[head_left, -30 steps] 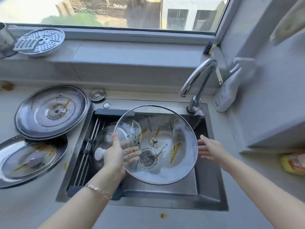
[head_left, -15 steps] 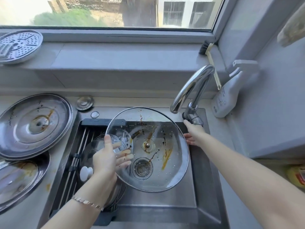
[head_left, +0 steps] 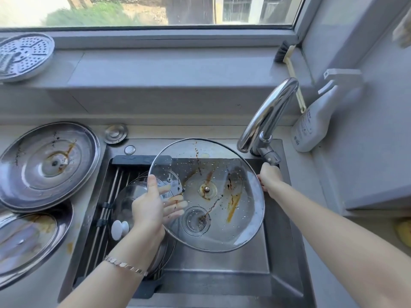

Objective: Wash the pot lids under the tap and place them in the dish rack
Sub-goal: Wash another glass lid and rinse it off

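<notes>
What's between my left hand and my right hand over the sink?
In the head view, the large round brown-streaked glass pot lid: the left hand grips its left rim, the right hand is by its right rim.

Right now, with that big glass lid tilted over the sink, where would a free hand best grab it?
Probably the right rim of the glass lid, coming from the right. It shows its underside, with only the centre screw visible, so the knob faces away, and the left hand holds the left rim.
</notes>
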Demonstrator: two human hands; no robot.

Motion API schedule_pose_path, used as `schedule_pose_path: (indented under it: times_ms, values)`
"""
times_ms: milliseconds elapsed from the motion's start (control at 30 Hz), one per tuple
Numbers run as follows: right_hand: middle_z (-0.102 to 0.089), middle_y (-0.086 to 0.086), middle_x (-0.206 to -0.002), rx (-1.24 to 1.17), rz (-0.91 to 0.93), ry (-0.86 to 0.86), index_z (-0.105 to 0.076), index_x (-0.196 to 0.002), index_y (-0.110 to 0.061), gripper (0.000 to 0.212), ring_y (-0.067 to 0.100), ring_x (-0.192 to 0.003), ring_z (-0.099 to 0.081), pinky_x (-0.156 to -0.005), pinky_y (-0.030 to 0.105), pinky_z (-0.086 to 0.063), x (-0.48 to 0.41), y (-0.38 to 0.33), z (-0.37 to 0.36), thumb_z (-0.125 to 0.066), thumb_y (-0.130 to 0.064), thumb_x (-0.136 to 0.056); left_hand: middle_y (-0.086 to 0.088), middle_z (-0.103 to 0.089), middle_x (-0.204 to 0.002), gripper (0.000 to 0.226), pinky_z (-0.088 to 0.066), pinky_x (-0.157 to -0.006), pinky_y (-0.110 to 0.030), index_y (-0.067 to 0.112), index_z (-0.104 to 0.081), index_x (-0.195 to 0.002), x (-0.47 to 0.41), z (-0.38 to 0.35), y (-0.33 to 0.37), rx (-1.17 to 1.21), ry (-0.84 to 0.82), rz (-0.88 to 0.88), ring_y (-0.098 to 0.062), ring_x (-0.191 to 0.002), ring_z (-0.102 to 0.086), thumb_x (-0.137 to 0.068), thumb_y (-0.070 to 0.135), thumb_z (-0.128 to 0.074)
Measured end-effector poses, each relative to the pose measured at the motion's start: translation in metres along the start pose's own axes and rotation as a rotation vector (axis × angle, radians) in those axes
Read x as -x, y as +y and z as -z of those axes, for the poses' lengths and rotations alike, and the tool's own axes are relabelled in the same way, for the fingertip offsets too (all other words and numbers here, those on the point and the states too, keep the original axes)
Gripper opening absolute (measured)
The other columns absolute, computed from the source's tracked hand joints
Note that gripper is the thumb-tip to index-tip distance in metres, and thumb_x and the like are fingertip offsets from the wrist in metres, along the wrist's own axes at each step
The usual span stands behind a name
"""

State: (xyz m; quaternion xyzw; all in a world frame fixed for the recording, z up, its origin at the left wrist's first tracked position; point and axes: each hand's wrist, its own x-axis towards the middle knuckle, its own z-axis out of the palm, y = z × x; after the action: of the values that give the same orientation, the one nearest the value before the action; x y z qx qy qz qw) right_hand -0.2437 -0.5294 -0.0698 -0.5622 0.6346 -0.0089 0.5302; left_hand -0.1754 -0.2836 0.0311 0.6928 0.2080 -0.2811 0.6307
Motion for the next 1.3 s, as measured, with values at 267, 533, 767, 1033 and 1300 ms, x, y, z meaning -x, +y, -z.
schedule_pose_path:
  times_ms: [267, 533, 767, 1033, 1300]
  values:
    - [-0.045, 0.008, -0.077, 0.148, 0.085, -0.045, -0.043, -0.085, -0.006, 0.019, 0.024, -0.077, -0.043, -0.059, 0.028, -0.03, 0.001, 0.004, 0.013, -0.03, -0.017, -0.093, -0.028, -0.067, -0.081, 0.052, -0.055, -0.045, -0.031, 0.006, -0.059, -0.088, 0.006, -0.004, 0.001, -0.001, -0.009, 0.003, -0.025, -0.05, -0.068, -0.094, 0.051, -0.036]
    - [-0.044, 0.018, -0.124, 0.287, 0.162, 0.062, -0.04, -0.126, -0.001, 0.047, 0.032, -0.11, -0.045, -0.09, 0.037, -0.036, 0.026, 0.001, 0.014, -0.043, -0.033, -0.092, -0.029, -0.067, -0.083, 0.051, -0.054, -0.042, -0.029, 0.005, -0.06, -0.088, 0.009, -0.005, 0.001, 0.009, -0.003, -0.003, -0.024, -0.046, -0.066, -0.095, 0.05, -0.036]
    - [0.014, 0.0, -0.156, 0.923, 1.027, -0.401, 0.002, -0.149, -0.015, 0.066, 0.012, -0.142, 0.019, -0.115, 0.033, 0.011, 0.129, 0.033, -0.024, -0.019, -0.047, -0.096, -0.024, -0.068, -0.073, 0.054, -0.051, -0.04, -0.027, 0.002, -0.062, -0.091, 0.015, -0.009, -0.002, 0.027, 0.012, -0.005, -0.024, -0.045, -0.066, -0.094, 0.05, -0.039]
    - [0.029, -0.004, -0.148, 1.098, 1.027, -0.348, 0.013, -0.147, -0.018, 0.087, 0.011, -0.14, 0.025, -0.113, 0.028, 0.018, 0.112, 0.035, -0.008, 0.008, -0.071, -0.077, -0.026, -0.068, -0.078, 0.055, -0.054, -0.042, -0.029, -0.001, -0.062, -0.093, 0.022, 0.005, -0.003, 0.008, -0.011, -0.051, -0.025, -0.048, -0.067, -0.093, 0.05, -0.039]
    - [0.017, -0.017, -0.141, 1.017, 1.088, -0.43, -0.001, -0.149, -0.018, 0.092, -0.004, -0.131, 0.02, -0.113, 0.02, 0.012, 0.125, 0.043, 0.01, 0.003, -0.071, -0.073, -0.027, -0.066, -0.074, 0.052, -0.05, -0.038, -0.026, 0.0, -0.059, -0.088, 0.029, 0.005, -0.01, 0.053, -0.021, -0.018, -0.023, -0.042, -0.064, -0.094, 0.047, -0.039]
